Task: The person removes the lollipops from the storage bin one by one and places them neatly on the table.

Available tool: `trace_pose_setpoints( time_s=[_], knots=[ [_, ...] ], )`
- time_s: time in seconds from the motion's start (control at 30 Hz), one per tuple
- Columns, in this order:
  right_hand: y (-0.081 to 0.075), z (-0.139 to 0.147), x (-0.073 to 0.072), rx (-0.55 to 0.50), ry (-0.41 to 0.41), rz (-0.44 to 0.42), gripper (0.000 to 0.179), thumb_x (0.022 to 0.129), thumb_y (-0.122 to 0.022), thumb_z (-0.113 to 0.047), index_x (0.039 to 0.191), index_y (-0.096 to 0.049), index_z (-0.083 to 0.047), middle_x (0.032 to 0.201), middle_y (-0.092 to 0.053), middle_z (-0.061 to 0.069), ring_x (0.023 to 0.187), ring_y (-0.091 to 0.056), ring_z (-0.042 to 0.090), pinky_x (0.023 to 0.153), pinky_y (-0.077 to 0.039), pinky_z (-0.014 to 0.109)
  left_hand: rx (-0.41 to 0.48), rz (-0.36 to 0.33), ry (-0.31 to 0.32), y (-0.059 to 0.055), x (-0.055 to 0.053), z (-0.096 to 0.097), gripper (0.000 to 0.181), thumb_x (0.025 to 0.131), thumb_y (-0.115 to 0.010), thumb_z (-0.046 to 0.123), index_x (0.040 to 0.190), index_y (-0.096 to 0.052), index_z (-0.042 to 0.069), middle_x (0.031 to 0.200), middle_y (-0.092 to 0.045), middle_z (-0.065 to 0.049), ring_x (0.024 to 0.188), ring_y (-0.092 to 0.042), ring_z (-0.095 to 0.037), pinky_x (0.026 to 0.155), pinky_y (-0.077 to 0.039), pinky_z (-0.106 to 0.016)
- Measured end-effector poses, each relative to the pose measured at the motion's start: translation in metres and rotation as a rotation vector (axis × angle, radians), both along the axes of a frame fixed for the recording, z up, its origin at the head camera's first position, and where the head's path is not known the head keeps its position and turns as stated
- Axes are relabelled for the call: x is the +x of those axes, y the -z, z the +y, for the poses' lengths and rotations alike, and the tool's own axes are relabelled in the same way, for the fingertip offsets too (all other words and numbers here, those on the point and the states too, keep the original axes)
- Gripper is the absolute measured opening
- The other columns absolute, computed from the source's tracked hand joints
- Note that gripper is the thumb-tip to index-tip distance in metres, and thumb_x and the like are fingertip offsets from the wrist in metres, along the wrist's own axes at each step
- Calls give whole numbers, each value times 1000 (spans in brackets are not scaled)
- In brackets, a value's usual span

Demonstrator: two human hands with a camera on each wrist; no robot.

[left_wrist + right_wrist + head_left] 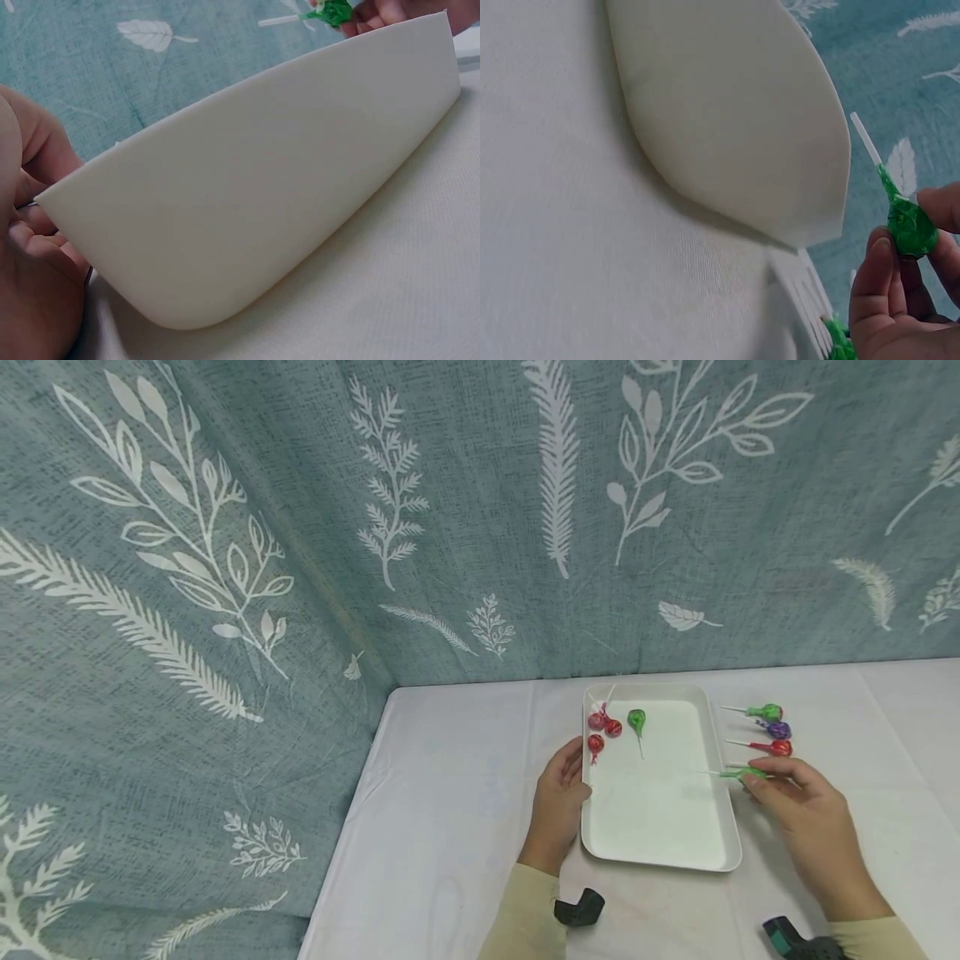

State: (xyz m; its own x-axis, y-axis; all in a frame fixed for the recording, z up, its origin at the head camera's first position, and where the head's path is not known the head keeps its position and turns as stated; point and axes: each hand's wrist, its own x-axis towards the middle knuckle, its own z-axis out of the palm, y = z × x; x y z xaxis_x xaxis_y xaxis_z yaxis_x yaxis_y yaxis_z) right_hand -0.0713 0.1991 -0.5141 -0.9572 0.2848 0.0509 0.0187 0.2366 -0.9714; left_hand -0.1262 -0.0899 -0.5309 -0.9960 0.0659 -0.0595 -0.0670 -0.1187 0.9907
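My right hand pinches a green-wrapped lollipop by its candy end, the white stick pointing left across the right rim of a white tray. On the tray's left side, my left hand grips the rim, thumb at the edge. Inside the tray, a green lollipop lies near the back, and three red lollipops are grouped in the back left corner. Beyond my right hand, a red lollipop, a purple lollipop and another green lollipop lie in a column.
A white cloth covers the table. Behind it and to the left hangs a blue-green curtain with white leaf prints. Dark wrist devices sit at both sleeves.
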Motion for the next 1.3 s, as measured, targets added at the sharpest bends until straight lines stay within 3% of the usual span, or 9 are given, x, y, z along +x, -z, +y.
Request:
trace_pose_setpoints(
  time_s=[0.43,0.7,0.87,1.1,1.3],
  knots=[
    [7,20,5,0,85,-103,22,103,-78,-22,124,-72,-16,116,-67,-24,100,-64,-11,80,-54,7,3,1,0,2,0,-1,72,90,-46,-16,159,-52,4,159,-54,-11,148,-50,-27,117,-44,-33],
    [9,29,7,-6,139,-139,25,103,-78,-23,124,-73,-12,109,-66,-29,99,-63,-11,78,-53,5,12,7,2,5,-1,0,72,89,-46,-16,158,-52,4,159,-54,-12,149,-49,-27,117,-44,-33],
    [12,29,6,48,174,-177,27,105,-75,-25,127,-71,-9,101,-66,-28,92,-64,-9,73,-54,7,12,14,7,6,-1,-1,73,88,-46,-15,159,-52,4,159,-54,-11,148,-50,-26,117,-44,-33],
    [13,31,5,139,200,-226,36,107,-72,-31,132,-68,-6,90,-70,-19,81,-63,3,63,-50,15,13,21,12,6,-1,-2,73,89,-45,-15,159,-51,4,159,-54,-11,149,-49,-26,117,-43,-33],
    [13,34,5,221,168,-266,46,107,-71,-31,140,-62,0,91,-73,-3,79,-61,1,63,-46,18,16,18,10,4,-1,-2,73,88,-45,-16,159,-51,3,160,-53,-12,149,-49,-26,117,-43,-32]
  ],
)
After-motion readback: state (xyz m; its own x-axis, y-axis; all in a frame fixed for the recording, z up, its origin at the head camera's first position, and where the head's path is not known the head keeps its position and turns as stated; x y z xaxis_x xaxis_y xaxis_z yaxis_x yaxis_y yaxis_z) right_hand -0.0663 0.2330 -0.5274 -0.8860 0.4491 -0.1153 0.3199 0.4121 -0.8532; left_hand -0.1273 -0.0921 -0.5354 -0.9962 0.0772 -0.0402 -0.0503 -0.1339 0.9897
